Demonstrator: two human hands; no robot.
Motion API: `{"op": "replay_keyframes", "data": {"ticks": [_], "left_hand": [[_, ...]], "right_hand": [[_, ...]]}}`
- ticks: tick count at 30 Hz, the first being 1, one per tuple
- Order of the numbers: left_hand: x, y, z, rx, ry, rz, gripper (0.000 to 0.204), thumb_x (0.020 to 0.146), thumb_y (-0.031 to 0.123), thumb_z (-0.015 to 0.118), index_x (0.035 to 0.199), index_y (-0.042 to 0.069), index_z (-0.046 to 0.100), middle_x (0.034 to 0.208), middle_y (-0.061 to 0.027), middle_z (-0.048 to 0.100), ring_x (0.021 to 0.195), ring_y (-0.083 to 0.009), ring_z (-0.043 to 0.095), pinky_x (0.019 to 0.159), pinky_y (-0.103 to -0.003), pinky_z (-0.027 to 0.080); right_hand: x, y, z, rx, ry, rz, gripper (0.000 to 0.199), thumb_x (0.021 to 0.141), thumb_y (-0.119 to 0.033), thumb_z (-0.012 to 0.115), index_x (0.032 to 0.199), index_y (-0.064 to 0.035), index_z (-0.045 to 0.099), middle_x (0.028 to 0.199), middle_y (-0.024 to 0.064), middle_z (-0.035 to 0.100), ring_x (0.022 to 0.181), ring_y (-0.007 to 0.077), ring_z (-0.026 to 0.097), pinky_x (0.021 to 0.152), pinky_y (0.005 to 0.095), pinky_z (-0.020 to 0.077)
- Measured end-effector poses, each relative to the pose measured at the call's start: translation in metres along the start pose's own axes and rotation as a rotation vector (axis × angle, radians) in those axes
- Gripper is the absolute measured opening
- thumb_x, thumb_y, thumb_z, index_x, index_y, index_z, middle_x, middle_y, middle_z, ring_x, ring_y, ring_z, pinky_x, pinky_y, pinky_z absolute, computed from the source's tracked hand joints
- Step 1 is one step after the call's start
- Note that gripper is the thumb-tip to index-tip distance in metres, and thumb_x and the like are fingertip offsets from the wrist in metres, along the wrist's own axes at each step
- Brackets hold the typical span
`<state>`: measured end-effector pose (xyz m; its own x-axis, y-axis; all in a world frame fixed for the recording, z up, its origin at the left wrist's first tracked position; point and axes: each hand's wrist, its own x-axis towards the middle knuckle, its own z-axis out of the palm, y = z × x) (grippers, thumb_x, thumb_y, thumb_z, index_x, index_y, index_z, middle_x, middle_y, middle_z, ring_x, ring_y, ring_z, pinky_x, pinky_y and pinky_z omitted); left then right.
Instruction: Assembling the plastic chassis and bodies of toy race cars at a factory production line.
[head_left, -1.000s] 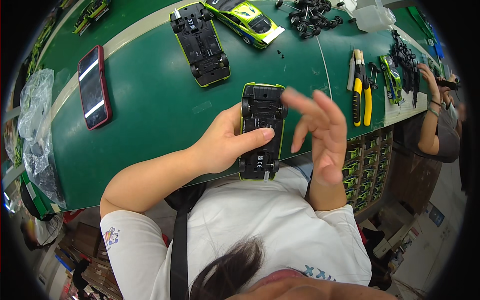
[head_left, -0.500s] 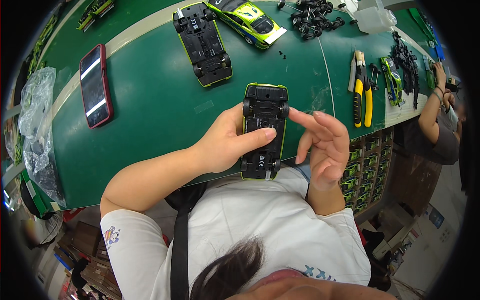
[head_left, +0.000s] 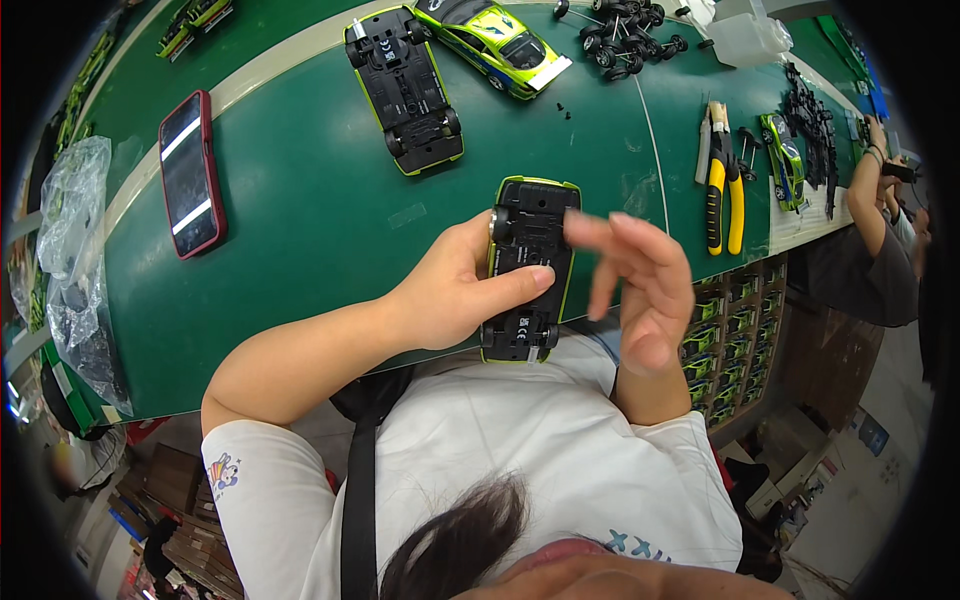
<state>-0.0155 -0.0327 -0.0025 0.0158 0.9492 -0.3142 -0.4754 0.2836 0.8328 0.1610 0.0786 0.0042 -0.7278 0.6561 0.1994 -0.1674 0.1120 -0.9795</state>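
Observation:
A toy car (head_left: 531,240), its black underside turned up and its lime-green edges showing, is gripped in my left hand (head_left: 455,280). The thumb of that hand lies across the chassis. Close beside the car's right edge is my right hand (head_left: 645,280), fingers apart and holding nothing. Its index finger, smeared by motion, reaches to the wheel at the car's far right corner and hides it. Farther off on the green table (head_left: 300,300) lie another upturned toy car (head_left: 408,90) and an upright green toy car (head_left: 500,45).
Wheel-and-axle sets (head_left: 620,40) are piled at the back. Yellow-black pliers (head_left: 725,190), a small green car (head_left: 785,160) and black parts (head_left: 815,120) lie right. A phone (head_left: 190,175) and a plastic bag (head_left: 75,270) are left. Another person's arm (head_left: 868,200) is far right.
The held car has tilted slightly and shifted a little toward me. My right index finger has moved left onto the car's far right wheel.

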Motion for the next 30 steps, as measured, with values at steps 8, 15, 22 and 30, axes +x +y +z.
{"op": "replay_keyframes", "data": {"ticks": [8, 15, 22, 30], "left_hand": [[0.000, 0.003, 0.000, -0.050, -0.014, -0.045, 0.036, 0.091, 0.018, 0.064, 0.120, 0.002, 0.050, 0.099, -0.0098, 0.065, 0.089, -0.0171, 0.065, 0.079, -0.033, 0.055], [0.001, 0.005, 0.000, -0.031, -0.030, -0.046, 0.034, 0.091, 0.019, 0.063, 0.118, 0.002, 0.051, 0.098, -0.0105, 0.066, 0.088, -0.0174, 0.066, 0.079, -0.033, 0.055], [0.000, -0.001, -0.003, -0.033, -0.012, -0.034, 0.034, 0.091, 0.019, 0.064, 0.118, 0.002, 0.051, 0.097, -0.0102, 0.066, 0.087, -0.0178, 0.066, 0.078, -0.033, 0.055], [0.001, -0.001, -0.001, -0.030, -0.001, -0.007, 0.035, 0.091, 0.019, 0.064, 0.119, 0.002, 0.051, 0.097, -0.0093, 0.066, 0.087, -0.0170, 0.065, 0.079, -0.033, 0.055]], "right_hand": [[0.004, -0.010, 0.003, -0.042, 0.084, -0.003, 0.103, 0.074, -0.083, 0.048, 0.132, 0.0027, 0.041, 0.096, 0.0165, 0.069, 0.056, 0.0074, 0.050, 0.049, 0.0181, 0.0373], [-0.003, 0.011, -0.040, 0.160, -0.270, -0.244, 0.112, 0.070, -0.086, 0.046, 0.137, 0.0037, 0.037, 0.116, 0.0220, 0.064, 0.057, 0.0069, 0.049, 0.051, 0.0186, 0.0399], [0.004, -0.012, 0.007, -0.038, 0.019, 0.088, 0.111, 0.070, -0.086, 0.044, 0.132, 0.0066, 0.043, 0.099, 0.0164, 0.070, 0.056, 0.0058, 0.050, 0.050, 0.0181, 0.0377], [0.004, -0.013, 0.006, -0.043, 0.098, 0.004, 0.110, 0.072, -0.087, 0.041, 0.130, 0.0071, 0.044, 0.090, 0.0125, 0.071, 0.054, 0.0052, 0.048, 0.048, 0.0181, 0.0343]]}}
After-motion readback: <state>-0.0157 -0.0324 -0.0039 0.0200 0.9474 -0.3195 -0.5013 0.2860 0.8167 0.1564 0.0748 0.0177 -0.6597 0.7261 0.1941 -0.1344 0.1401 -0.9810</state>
